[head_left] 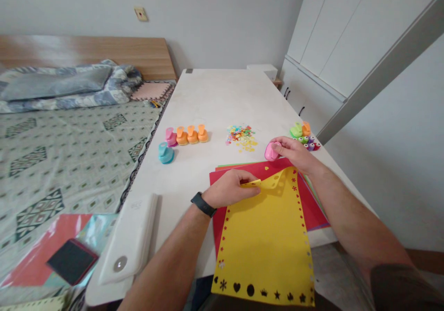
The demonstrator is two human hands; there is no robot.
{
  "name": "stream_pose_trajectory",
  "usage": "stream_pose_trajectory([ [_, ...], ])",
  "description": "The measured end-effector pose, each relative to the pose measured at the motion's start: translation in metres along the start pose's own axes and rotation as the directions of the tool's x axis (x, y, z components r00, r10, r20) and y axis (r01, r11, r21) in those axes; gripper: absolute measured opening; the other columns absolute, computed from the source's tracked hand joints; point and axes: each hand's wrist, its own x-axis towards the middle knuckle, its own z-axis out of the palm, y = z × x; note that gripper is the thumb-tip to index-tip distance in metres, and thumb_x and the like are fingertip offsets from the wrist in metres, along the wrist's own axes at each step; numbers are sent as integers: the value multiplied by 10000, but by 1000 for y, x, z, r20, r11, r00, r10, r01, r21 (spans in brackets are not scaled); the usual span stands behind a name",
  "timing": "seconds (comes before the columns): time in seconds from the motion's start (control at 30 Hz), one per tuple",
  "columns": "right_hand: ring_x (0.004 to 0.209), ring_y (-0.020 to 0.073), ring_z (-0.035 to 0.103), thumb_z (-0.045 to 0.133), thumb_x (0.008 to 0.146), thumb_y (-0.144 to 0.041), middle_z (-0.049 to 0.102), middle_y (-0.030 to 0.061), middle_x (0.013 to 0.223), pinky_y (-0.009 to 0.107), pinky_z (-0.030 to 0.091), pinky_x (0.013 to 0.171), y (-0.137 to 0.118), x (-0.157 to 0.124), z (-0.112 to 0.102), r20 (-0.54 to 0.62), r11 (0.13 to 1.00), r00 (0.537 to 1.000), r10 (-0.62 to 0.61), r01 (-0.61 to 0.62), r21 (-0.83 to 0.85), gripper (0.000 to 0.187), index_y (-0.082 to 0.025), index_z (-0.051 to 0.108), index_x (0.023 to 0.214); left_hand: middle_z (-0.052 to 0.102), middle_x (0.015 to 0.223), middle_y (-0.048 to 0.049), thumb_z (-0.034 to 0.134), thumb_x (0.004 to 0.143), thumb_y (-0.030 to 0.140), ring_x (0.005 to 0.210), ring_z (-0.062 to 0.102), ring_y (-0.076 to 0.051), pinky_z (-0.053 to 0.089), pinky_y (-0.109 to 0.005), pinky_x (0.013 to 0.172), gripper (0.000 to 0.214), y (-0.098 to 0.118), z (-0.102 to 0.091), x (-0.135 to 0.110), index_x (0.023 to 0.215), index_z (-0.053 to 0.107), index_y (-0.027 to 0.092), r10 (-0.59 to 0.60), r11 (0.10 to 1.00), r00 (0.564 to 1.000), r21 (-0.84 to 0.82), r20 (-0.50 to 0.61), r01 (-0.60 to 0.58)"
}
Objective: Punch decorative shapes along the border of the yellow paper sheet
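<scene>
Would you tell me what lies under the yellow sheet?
A red paper sheet shows around the yellow sheet, a green edge beyond it; the middle beneath the yellow is covered.

A patterned bed with a wooden headboard — white cabinets opposite it.

Five craft punches stand at eleven o'clock, and two larger punches at one o'clock beside small punches too tiny to count. The right hand holds one pink punch; the left hand holds one yellow sheet, lying over one red sheet.
</scene>
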Motion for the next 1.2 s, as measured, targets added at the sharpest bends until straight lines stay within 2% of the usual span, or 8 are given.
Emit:
stream_pose_trajectory([
  [0.17, 701, 151, 620, 700, 881, -567, 716, 48, 831, 271, 472, 641, -8, -4, 0, 339, 985, 926, 168, -144, -95, 416, -165, 694, 985, 677, 829, -15, 658, 877, 434, 713, 558, -126, 418, -228, 634, 307, -5, 0, 0, 936, 735, 143, -10, 1000, 999, -13, 39, 10],
  [0.23, 750, 155, 639, 715, 873, -561, 728, 51, 876, 278, 494, 700, -7, 2, 5, 269, 993, 958, 98, -76, -90, 422, -172, 680, 1032, 639, 780, -1, 651, 881, 444, 672, 519, -111, 385, -222, 599, 312, -6, 0, 0, 899, 718, 140, -17, 1000, 999, -13, 38, 18],
  [0.3, 805, 164, 664, 708, 877, -570, 739, 55, 906, 298, 515, 783, -6, 9, 10, 101, 998, 994, -31, 36, -48, 423, -185, 663, 1047, 609, 750, 9, 644, 886, 448, 653, 493, -103, 361, -221, 584, 316, -6, 0, 0, 854, 697, 139, -14, 1000, 999, -10, 42, 15],
  [0.37, 828, 172, 683, 683, 882, -601, 748, 60, 910, 317, 531, 825, -4, 16, 13, -26, 997, 996, -82, 82, 12, 428, -197, 659, 1020, 594, 739, 14, 640, 888, 450, 646, 481, -100, 349, -222, 581, 318, -6, 0, 0, 828, 682, 140, -12, 1000, 999, -6, 48, 12],
  [0.67, 770, 160, 693, 697, 867, -594, 756, 56, 877, 273, 531, 705, 5, 22, 9, -134, 999, 991, 19, -15, 28, 411, -196, 669, 964, 513, 708, 28, 630, 883, 438, 652, 438, -99, 319, -228, 584, 308, -5, 0, -1, 789, 645, 146, 3, 1000, 1000, 11, 24, -3],
  [0.83, 714, 144, 666, 673, 887, -580, 756, 56, 870, 236, 480, 600, -3, 29, 10, -108, 991, 994, -21, 7, -131, 408, -195, 677, 1021, 484, 704, 31, 619, 888, 446, 647, 419, -97, 317, -223, 577, 318, -3, 0, -1, 768, 606, 152, -2, 1000, 1000, 14, 15, 2],
  [1.0, 714, 149, 662, 697, 878, -558, 751, 64, 876, 254, 518, 635, -7, 42, 16, -40, 969, 998, -52, 41, -244, 406, -183, 684, 1031, 490, 709, 27, 617, 887, 468, 635, 416, -99, 309, -224, 552, 330, -2, 0, -2, 795, 621, 151, -39, 999, 999, 3, 5, 39],
  [1.2, 727, 178, 710, 724, 883, -509, 767, 92, 865, 286, 564, 641, -38, 66, 59, 54, 981, 998, -32, 42, -189, 369, -190, 573, 991, 543, 710, 20, 635, 874, 471, 635, 456, -108, 341, -230, 565, 335, -1, 0, -1, 812, 666, 143, -30, 1000, 999, -9, -33, 30],
])
